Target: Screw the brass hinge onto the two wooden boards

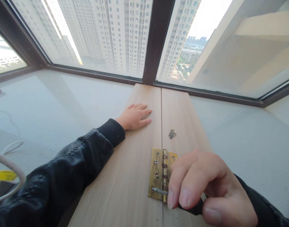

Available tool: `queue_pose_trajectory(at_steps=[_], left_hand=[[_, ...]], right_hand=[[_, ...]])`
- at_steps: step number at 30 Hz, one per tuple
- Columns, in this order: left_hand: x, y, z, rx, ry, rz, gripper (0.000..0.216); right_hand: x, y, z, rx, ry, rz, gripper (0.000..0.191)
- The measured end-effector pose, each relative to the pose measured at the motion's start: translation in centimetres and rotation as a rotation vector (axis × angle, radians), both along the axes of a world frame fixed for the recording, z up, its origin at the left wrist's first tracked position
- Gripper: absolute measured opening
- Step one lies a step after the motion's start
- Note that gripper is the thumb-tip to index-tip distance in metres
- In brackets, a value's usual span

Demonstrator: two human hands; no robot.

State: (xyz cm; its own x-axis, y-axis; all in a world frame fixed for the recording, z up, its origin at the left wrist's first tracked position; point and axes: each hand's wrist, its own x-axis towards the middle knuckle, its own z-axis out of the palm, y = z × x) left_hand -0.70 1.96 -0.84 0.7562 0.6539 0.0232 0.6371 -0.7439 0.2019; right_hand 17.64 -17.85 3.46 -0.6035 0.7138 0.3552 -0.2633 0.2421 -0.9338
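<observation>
Two light wooden boards [135,164] lie side by side, running towards the window. A brass hinge [156,176] sits across their seam near me. My right hand [205,189] is closed round a screwdriver with a dark handle; its metal tip [158,191] rests on the hinge's lower left screw hole. My left hand [135,116] lies flat on the left board farther away, fingers stretched out. A small pile of loose screws [172,134] lies on the right board, beyond the hinge.
The boards rest on a pale stone sill [52,104] below a dark-framed window [156,41] with tower blocks outside. A white cable [9,164] and a yellow tag [3,175] lie at the left edge.
</observation>
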Motion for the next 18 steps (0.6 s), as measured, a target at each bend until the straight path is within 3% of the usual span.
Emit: queue_pose_trajectory(at_steps=[9, 18], left_hand=[[0.1, -0.2, 0.2, -0.004, 0.008, 0.011, 0.062], [0.1, 0.0, 0.0, -0.001, 0.022, 0.016, 0.063]], right_hand=[[-0.7, 0.1, -1.0, -0.024, 0.134, -0.174, 0.041], [-0.5, 1.1, -0.5, -0.05, 0.18, -0.03, 0.026]])
